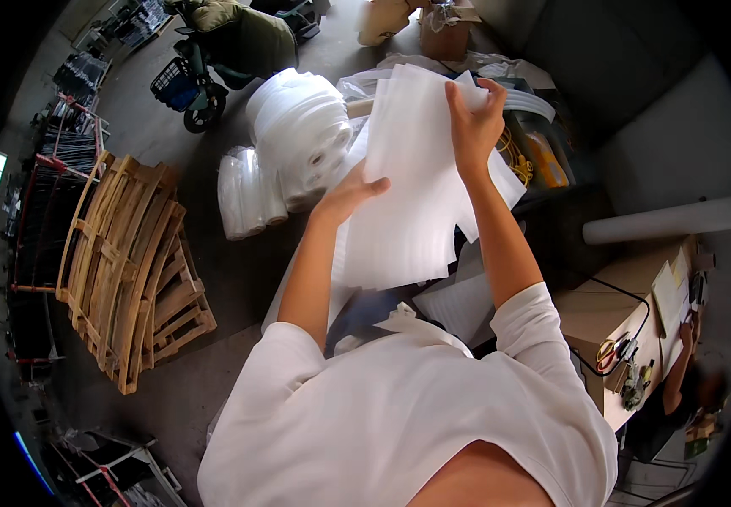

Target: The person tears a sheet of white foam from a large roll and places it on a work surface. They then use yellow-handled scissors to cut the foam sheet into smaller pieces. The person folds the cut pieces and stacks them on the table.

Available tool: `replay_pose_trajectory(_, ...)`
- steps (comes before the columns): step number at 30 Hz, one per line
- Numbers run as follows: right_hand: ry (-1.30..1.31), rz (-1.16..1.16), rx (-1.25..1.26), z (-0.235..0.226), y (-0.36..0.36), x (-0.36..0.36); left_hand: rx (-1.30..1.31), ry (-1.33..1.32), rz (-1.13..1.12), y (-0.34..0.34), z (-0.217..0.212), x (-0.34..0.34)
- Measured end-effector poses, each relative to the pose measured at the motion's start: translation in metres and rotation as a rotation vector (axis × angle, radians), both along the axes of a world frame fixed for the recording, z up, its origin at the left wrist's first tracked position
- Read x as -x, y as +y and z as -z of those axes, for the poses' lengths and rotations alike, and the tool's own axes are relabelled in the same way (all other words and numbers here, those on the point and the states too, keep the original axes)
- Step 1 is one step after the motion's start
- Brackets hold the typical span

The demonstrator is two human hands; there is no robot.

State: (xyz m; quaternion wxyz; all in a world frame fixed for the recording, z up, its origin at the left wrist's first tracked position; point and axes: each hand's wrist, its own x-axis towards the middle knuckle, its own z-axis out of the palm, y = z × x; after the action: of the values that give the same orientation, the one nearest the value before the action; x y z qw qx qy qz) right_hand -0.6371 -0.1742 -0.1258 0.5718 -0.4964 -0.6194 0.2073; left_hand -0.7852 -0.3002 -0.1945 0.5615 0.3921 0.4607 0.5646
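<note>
A stack of thin white foam sheets (pixel 407 194) is in front of my body, its lower edges fanned out unevenly. On its left edge rests my left hand (pixel 350 196), the thumb lying over the top sheet and the other fingers hidden beneath. My right hand (pixel 475 127) grips the upper right part of the sheets, with a white corner showing between thumb and fingers. More white sheet material (pixel 458 304) lies below the stack, near my waist.
Rolls of white foam (pixel 298 127) and wrapped clear rolls (pixel 247 190) stand to the left. Wooden pallets (pixel 128 262) lean farther left. At right, a foam roll (pixel 661 221) lies above a cardboard box (pixel 610 313), and another person's arm (pixel 678 363) shows. An electric scooter (pixel 200 89) is behind.
</note>
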Motion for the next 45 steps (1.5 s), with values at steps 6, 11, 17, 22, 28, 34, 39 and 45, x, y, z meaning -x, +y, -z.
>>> replay_pose_trajectory(6, -0.077, -0.37, 0.242, 0.001, 0.036, 0.087, 0.153, -0.081, -0.216, 0.035, 0.033, 0.054)
replay_pose_trajectory(11, -0.186, -1.051, 0.691, 0.009, 0.087, 0.058, 0.215, -0.294, -0.224, 0.046, 0.044, 0.117)
replay_pose_trajectory(17, -0.238, -1.098, 0.833, 0.065, 0.086, 0.084, 0.203, -0.51, -0.338, 0.064, 0.08, 0.151)
replay_pose_trajectory(22, -0.032, -0.837, 0.796, 0.084, 0.073, 0.104, 0.233, -0.513, -0.255, 0.052, 0.08, 0.146)
replay_pose_trajectory(28, 0.025, -0.984, 0.803, 0.057, 0.035, 0.126, 0.168, -0.51, -0.195, 0.058, 0.082, 0.139)
replay_pose_trajectory(34, -0.09, -1.333, 0.738, 0.085, 0.028, 0.129, 0.396, -0.518, -0.285, 0.059, 0.098, 0.145)
replay_pose_trajectory(39, -0.033, -0.948, 0.729, 0.127, 0.006, 0.147, 0.564, -0.351, -0.37, 0.052, 0.114, 0.142)
replay_pose_trajectory(45, 0.443, -0.839, 1.203, 0.159, 0.033, 0.173, 0.52, -0.682, -0.211, 0.021, 0.158, 0.18)
